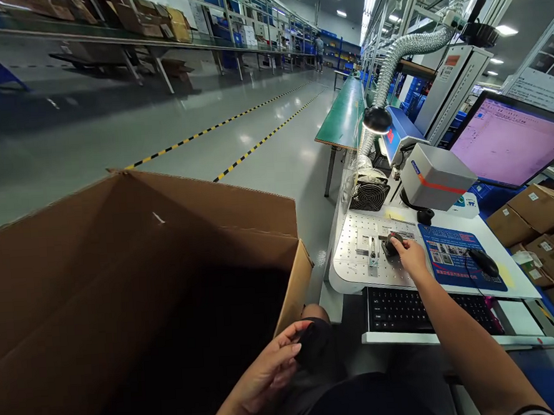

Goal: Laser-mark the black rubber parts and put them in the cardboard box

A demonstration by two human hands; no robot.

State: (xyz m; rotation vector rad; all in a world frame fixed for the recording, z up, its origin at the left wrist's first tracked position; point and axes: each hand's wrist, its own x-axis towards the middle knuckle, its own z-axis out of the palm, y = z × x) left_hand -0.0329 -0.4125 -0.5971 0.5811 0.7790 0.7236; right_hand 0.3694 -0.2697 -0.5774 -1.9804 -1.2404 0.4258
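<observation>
My right hand (pixel 411 259) pinches a small black part (pixel 392 244) with thumb and fingertips. That part sits at a metal fixture (pixel 372 252) on a perforated metal plate (pixel 349 266). Lower down, my left hand (pixel 272 364) hovers beside the near right wall of a large open cardboard box (pixel 294 288). Its fingers are loosely curled, with thumb and index finger apart. Dark clothing lies behind the fingertips, and I make out nothing held there. The box's inside is in deep shadow, so its contents are hidden.
Behind the plate stand a black fan (pixel 370 195) and a grey-white box-shaped device (pixel 437 176). A keyboard (pixel 400 309), a blue mat (pixel 453 256), a mouse (pixel 483 262) and a monitor (pixel 512 137) are nearby. A flexible duct (pixel 384 69) hangs above. Cartons (pixel 542 210) are stacked at right.
</observation>
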